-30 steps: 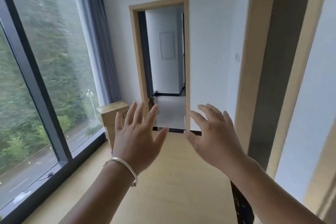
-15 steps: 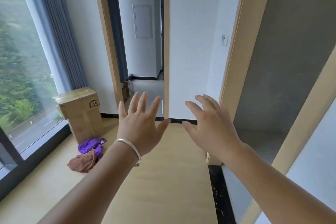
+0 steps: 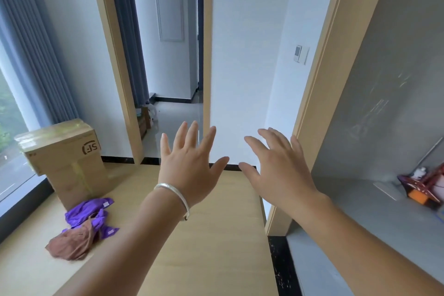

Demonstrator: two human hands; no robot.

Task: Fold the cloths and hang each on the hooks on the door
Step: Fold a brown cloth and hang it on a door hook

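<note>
My left hand [image 3: 189,166] and my right hand [image 3: 276,170] are both held up in the middle of the frame, fingers spread and straight, gripping nothing. The cloths lie in a crumpled heap at lower left on the pale wood floor [image 3: 216,235]: a purple cloth [image 3: 90,209] tangled over a brown cloth [image 3: 68,244], just in front of a taped cardboard box [image 3: 64,158] (the one stamped SF) beside the window [image 3: 9,127]. Neither cloth is folded, and neither hand is near them. I see no hooks anywhere in this view, and the doorway [image 3: 168,60] at upper middle shows no door leaf I can make out. So I judge the task not yet begun: picking up, folding and hanging are all left to do
</note>
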